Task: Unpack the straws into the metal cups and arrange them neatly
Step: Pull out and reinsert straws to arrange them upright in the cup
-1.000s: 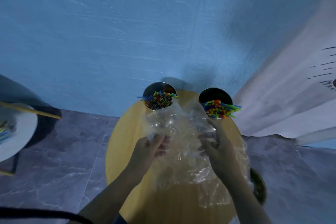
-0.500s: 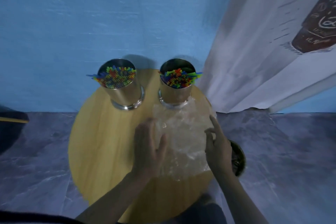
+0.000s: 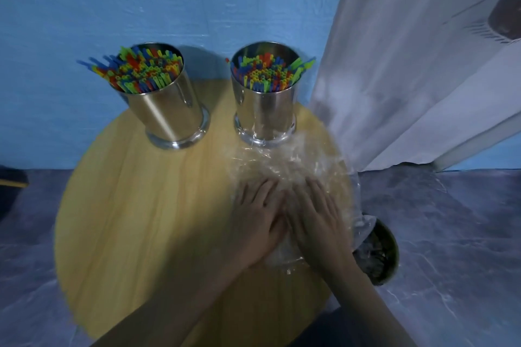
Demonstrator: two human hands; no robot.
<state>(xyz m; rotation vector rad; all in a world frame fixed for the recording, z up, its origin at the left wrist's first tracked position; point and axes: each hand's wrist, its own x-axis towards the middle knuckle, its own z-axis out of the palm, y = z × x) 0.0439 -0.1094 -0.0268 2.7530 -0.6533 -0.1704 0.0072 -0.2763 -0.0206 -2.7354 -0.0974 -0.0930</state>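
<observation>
Empty plastic wrapper (image 3: 282,160) was loose a moment ago; now left hand (image 3: 258,215) and right hand (image 3: 317,218) squash it flat on the counter (image 3: 135,205), centre right. Grip is spread, pinching nothing. Straws (image 3: 141,73) fill the left metal cup (image 3: 169,113) and right metal cup (image 3: 265,113) up top, so unpacking looks done.

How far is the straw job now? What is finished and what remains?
Done: straws fill the left metal cup and right metal cup. In hand: left hand and right hand press the clear plastic bag flat on the wooden table; no straws show in it. Left: several straws lean over the rims, so straighten them.
</observation>
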